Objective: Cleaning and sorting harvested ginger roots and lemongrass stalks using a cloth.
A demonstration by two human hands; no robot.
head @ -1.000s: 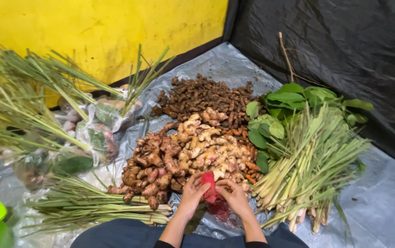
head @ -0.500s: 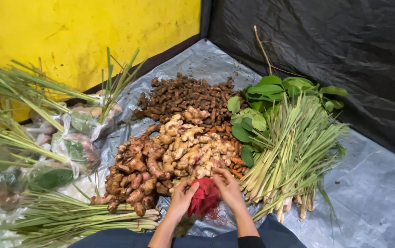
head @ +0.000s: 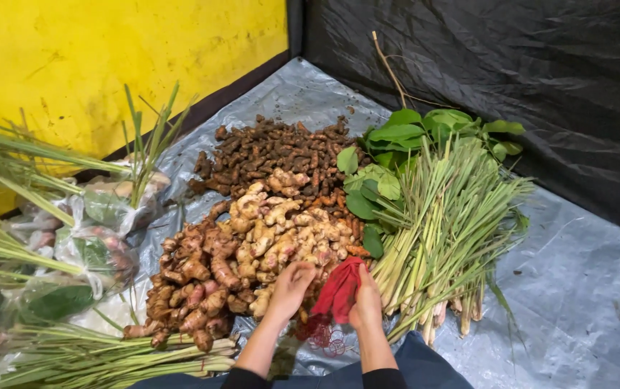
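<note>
At the near edge of the ginger pile (head: 267,245), right hand (head: 366,306) pinches red mesh bag (head: 337,292), bag hanging between both hands. Left hand (head: 290,287), fingers curled on rhizomes, lies just left, nearer the pile.

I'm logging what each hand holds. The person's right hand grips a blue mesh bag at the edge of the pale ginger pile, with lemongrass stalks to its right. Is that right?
Not quite: the mesh bag is red, not blue, as the head view shows. The rest holds: the right hand grips it at the edge of the pale ginger pile, with the green lemongrass stalks to its right.
</note>
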